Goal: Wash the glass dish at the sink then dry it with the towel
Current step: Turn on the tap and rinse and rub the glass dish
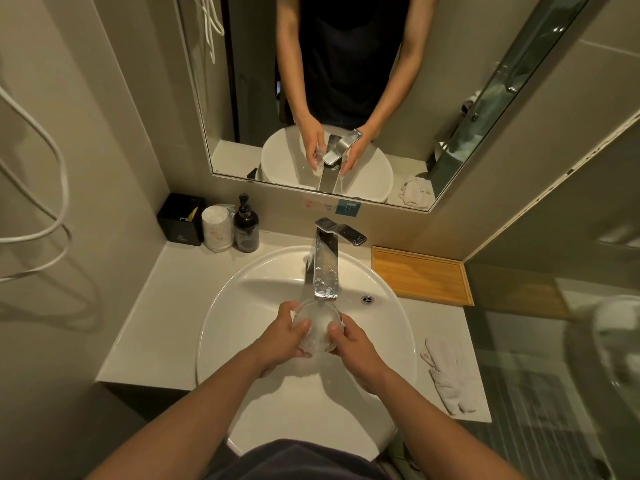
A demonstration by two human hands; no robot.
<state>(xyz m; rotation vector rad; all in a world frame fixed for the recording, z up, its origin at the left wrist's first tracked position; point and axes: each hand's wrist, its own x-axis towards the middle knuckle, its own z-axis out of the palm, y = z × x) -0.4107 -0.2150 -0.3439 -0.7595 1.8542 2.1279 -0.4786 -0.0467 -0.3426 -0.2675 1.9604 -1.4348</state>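
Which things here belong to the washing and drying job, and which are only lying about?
For the job:
- glass dish, held by left hand and right hand
- faucet
- sink
- white towel, on the counter to the right

Lying about:
- soap pump bottle
- black box
- stacked paper cups
- wooden tray

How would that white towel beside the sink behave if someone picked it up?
The towel would probably go floppy and drape, since it lies crumpled in soft folds on the counter. It looks light for its size. It seems unlikely to slip or roll: it is cloth and lies apart from the wet sink.
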